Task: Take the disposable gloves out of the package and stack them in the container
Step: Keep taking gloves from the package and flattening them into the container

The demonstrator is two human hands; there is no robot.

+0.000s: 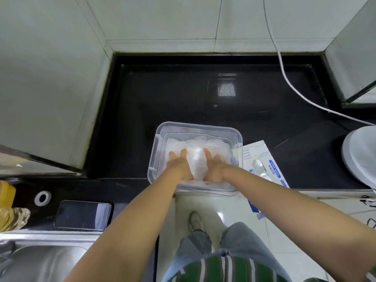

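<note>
Both arms reaching in from 6 o'clock: left hand point(179, 164) and right hand point(213, 167) flat, fingers spread, pressing clear disposable gloves point(196, 157) inside transparent container point(154, 155). White-blue package point(262, 159) touching at 3 o'clock, black countertop point(183, 94) beyond.

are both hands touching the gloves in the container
Touching. The head view shows the left hand and right hand lying flat on the gloves inside the container.
</note>
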